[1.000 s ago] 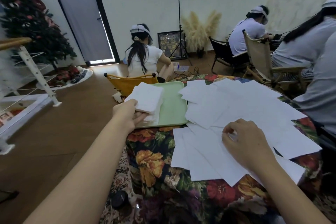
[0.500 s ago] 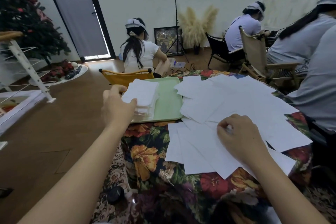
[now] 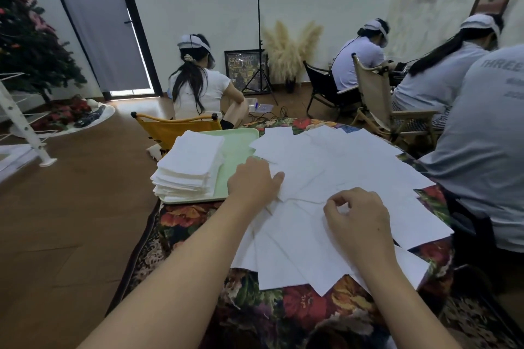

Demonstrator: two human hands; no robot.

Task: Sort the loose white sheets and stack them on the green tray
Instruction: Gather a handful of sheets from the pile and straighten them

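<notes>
A thick stack of white sheets [image 3: 192, 167] sits on the left half of the green tray [image 3: 239, 150], at the table's far left. Loose white sheets [image 3: 340, 167] lie overlapping across the floral tablecloth [image 3: 306, 306], to the right of the tray. My left hand [image 3: 252, 181] rests on the loose sheets just beside the tray's right edge, thumb stretched out over the paper. My right hand [image 3: 357, 215] lies on the sheets nearer me, its fingers curled and pinching a sheet between thumb and forefinger.
A yellow chair [image 3: 175, 127] stands behind the tray, with a person [image 3: 198, 85] seated beyond it. Another person in a grey shirt [image 3: 487, 150] sits close to the table's right edge. A tripod [image 3: 258, 37] stands at the back and a white rack [image 3: 22, 122] at the left.
My left hand has let go of the stack on the tray and moved right onto the loose sheets. My right hand has stayed on the sheets, still pinching.
</notes>
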